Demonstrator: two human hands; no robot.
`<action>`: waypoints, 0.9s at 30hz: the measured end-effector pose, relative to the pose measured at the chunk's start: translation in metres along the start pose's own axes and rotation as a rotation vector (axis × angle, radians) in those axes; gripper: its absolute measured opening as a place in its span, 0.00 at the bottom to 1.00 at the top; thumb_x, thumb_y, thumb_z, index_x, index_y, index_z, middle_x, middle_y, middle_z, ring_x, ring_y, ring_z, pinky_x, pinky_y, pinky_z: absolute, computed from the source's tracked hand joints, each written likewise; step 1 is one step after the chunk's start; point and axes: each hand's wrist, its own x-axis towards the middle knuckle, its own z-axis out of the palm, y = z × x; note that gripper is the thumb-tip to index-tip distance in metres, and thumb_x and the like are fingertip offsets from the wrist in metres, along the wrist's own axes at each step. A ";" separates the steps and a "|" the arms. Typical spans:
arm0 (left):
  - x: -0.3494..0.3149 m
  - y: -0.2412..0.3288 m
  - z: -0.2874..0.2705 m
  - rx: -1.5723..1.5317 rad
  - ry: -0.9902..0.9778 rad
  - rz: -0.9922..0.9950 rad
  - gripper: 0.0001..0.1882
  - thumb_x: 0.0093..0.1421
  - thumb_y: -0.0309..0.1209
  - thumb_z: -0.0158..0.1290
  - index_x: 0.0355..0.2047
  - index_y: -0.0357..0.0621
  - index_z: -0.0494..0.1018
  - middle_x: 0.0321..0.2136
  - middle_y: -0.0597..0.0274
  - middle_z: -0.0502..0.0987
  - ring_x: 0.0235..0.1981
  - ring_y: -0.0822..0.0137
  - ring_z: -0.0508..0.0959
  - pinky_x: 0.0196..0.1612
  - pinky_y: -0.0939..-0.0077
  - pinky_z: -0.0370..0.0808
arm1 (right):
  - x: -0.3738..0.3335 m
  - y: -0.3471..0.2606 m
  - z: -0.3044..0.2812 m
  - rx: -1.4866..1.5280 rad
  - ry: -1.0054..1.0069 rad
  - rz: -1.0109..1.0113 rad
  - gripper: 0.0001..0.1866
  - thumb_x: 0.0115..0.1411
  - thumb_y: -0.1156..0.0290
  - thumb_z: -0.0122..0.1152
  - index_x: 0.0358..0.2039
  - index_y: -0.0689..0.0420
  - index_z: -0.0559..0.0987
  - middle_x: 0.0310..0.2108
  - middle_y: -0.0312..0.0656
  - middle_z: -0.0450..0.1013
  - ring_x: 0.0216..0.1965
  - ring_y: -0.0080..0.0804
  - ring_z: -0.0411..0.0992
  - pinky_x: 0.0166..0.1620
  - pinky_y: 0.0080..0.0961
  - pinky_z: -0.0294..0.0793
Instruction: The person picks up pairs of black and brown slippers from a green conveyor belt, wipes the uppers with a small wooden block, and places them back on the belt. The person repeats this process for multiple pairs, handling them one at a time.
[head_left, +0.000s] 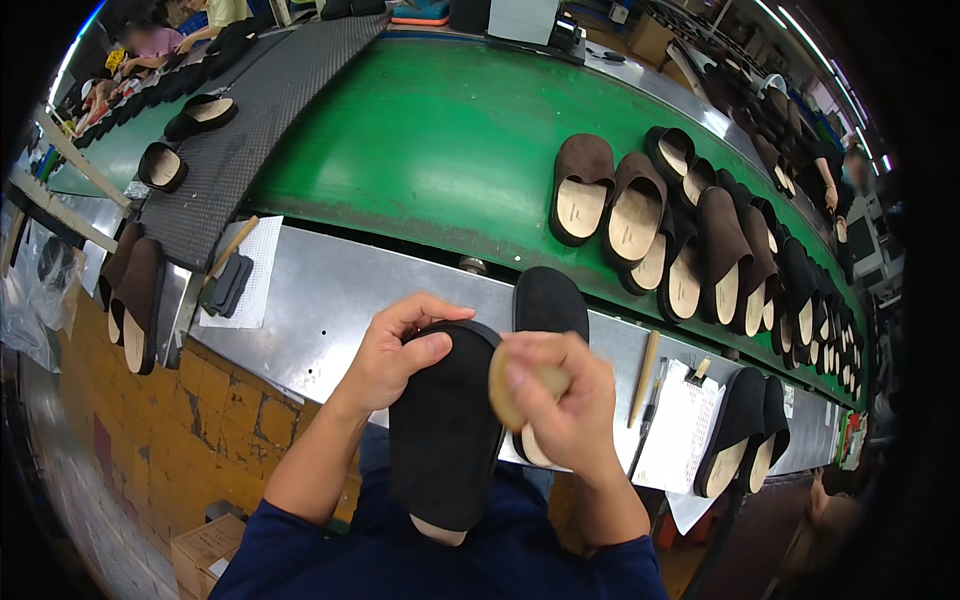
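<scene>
A black closed-toe slipper (442, 430) is held up in front of me, its toe pointing away and its pale insole just peeking out at the near end. My left hand (390, 355) grips the toe, thumb on top and fingers around the far edge. In my right hand (575, 400) is a tan, rounded block (506, 392), pressed against or very close to the slipper's right edge by the toe. Its exact kind is unclear. Behind my right hand, a second black slipper (550, 300) lies on the metal ledge, partly hidden.
Across the ledge runs a green conveyor belt (430, 130) carrying rows of brown and black slippers (725, 255) at right. A wooden stick (645, 375), clipped papers (680, 430) and a black slipper pair (730, 430) lie on the right. A black brush (230, 287) rests at left.
</scene>
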 end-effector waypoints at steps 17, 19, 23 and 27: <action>0.023 -0.016 -0.017 0.170 0.103 -0.068 0.25 0.56 0.24 0.61 0.54 0.38 0.70 0.44 0.61 0.76 0.46 0.73 0.75 0.51 0.77 0.71 | -0.089 0.133 -0.107 -1.135 0.532 0.088 0.17 0.58 0.71 0.62 0.47 0.64 0.76 0.43 0.53 0.73 0.50 0.51 0.69 0.55 0.40 0.66; 0.035 -0.018 -0.015 0.206 0.156 -0.100 0.21 0.56 0.27 0.61 0.51 0.37 0.73 0.42 0.60 0.78 0.44 0.70 0.77 0.49 0.76 0.73 | -0.089 0.129 -0.107 -1.215 0.617 -0.029 0.18 0.57 0.71 0.63 0.47 0.64 0.75 0.45 0.52 0.71 0.47 0.50 0.70 0.51 0.40 0.68; 0.069 -0.032 -0.028 0.845 0.366 0.067 0.13 0.64 0.34 0.53 0.37 0.36 0.79 0.34 0.52 0.82 0.38 0.62 0.81 0.45 0.74 0.74 | -0.086 0.112 -0.079 -0.591 0.352 0.210 0.23 0.59 0.69 0.61 0.53 0.65 0.72 0.47 0.51 0.70 0.43 0.46 0.72 0.44 0.36 0.72; 0.062 -0.033 -0.053 0.951 0.615 -0.018 0.14 0.67 0.34 0.49 0.38 0.36 0.78 0.31 0.59 0.81 0.33 0.75 0.78 0.32 0.81 0.72 | -0.071 0.100 -0.057 -0.740 0.182 0.193 0.26 0.59 0.65 0.60 0.55 0.65 0.70 0.40 0.51 0.71 0.39 0.47 0.72 0.41 0.36 0.72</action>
